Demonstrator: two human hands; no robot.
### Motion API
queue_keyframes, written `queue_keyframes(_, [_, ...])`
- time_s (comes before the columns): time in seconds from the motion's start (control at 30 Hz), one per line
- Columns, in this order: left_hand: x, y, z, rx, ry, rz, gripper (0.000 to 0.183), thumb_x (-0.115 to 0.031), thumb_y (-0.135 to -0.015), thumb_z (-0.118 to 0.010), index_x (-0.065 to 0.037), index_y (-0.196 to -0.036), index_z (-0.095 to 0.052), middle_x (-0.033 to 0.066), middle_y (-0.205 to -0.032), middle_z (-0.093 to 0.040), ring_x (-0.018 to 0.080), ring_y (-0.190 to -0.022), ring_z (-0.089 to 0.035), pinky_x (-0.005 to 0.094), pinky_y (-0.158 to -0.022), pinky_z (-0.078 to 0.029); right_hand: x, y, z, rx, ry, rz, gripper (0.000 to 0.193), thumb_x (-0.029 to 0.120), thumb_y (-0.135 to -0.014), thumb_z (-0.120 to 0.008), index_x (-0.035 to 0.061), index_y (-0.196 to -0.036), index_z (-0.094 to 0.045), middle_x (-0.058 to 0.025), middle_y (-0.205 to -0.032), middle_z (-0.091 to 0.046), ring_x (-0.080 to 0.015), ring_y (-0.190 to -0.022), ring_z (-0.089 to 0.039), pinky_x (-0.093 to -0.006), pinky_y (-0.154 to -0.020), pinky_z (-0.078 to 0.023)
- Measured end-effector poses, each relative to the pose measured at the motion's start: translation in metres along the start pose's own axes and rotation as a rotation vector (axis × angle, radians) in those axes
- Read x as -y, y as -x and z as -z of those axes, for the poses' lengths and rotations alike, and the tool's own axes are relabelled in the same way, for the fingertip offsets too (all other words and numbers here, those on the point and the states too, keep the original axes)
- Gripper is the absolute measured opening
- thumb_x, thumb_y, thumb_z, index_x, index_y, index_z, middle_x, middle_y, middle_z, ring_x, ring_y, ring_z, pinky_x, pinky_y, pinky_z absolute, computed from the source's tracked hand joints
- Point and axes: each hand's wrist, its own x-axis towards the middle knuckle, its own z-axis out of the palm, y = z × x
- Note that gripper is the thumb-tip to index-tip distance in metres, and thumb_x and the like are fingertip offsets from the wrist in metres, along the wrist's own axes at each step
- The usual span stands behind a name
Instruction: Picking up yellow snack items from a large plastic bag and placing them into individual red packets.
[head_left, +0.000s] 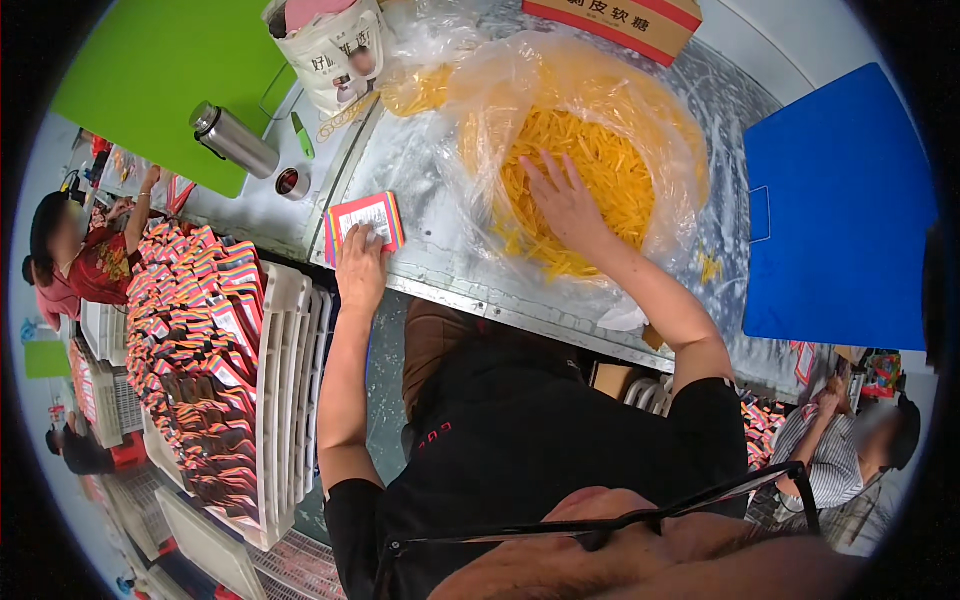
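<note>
My left hand (360,268) rests at the near edge of a small flat packet (384,207) with rainbow-striped borders and a pale printed panel. Its fingers are bent and pressed together on the packet, which looks like the top of a small pile; the thumb's grip is partly hidden. My right hand (568,208) lies over a heap of thin yellow strips (600,165), fingers spread and nothing visibly held. The strips fill a large clear plastic bag (672,130), its mouth rolled open on the metal table (420,240).
Left stands a steel flask (235,140), a dark cup (291,184) and a green-handled tool (302,136). Stacked trays (280,400) of striped packets sit lower left. A blue panel (840,210) and a cardboard box (620,25) border the table. Other people work on both sides.
</note>
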Motion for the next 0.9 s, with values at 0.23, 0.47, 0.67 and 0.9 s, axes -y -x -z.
queue_keyframes(0.23, [0.014,-0.002,0.008,0.096,0.217,0.084,0.031,-0.021,-0.090,-0.075,-0.007,-0.117,-0.076,0.0123,-0.131,-0.068,0.0329,-0.117,-0.067,0.0424,-0.096,-0.055,-0.010,0.004,0.002,0.109,-0.025,-0.065,0.041,0.021,-0.093,-0.059,0.0041,-0.130,-0.067,-0.0124,-0.166,-0.033,-0.0361,-0.155,-0.024,-0.0553,-0.126,-0.016])
queue_keyframes(0.47, [0.018,-0.002,0.007,0.025,0.237,0.038,0.023,-0.020,-0.089,-0.075,-0.008,-0.109,-0.079,0.0094,-0.125,-0.071,0.0305,-0.108,-0.070,0.0417,-0.090,-0.057,-0.045,0.033,0.000,0.005,-0.609,-0.388,0.038,0.015,-0.089,-0.064,-0.0014,-0.124,-0.060,-0.0170,-0.154,-0.046,-0.0385,-0.149,-0.033,-0.0537,-0.123,-0.024])
queue_keyframes(0.67, [0.022,-0.005,0.003,-0.017,0.209,0.021,0.018,-0.014,-0.095,-0.067,-0.006,-0.109,-0.075,0.0105,-0.117,-0.072,0.0327,-0.101,-0.071,0.0436,-0.085,-0.059,-0.061,0.039,0.006,-0.175,-0.785,-0.444,0.028,0.011,-0.094,-0.059,0.0013,-0.121,-0.058,-0.0134,-0.138,-0.060,-0.0369,-0.136,-0.048,-0.0497,-0.116,-0.034])
queue_keyframes(0.9, [0.018,-0.002,-0.002,-0.064,0.168,0.035,0.021,-0.010,-0.095,-0.064,-0.006,-0.113,-0.072,0.0115,-0.120,-0.069,0.0347,-0.099,-0.071,0.0444,-0.084,-0.059,-0.064,0.033,0.006,-0.167,-1.757,-0.925,0.022,0.015,-0.103,-0.055,0.0012,-0.121,-0.059,-0.0078,-0.093,-0.066,-0.0192,-0.091,-0.066,-0.0336,-0.083,-0.054])
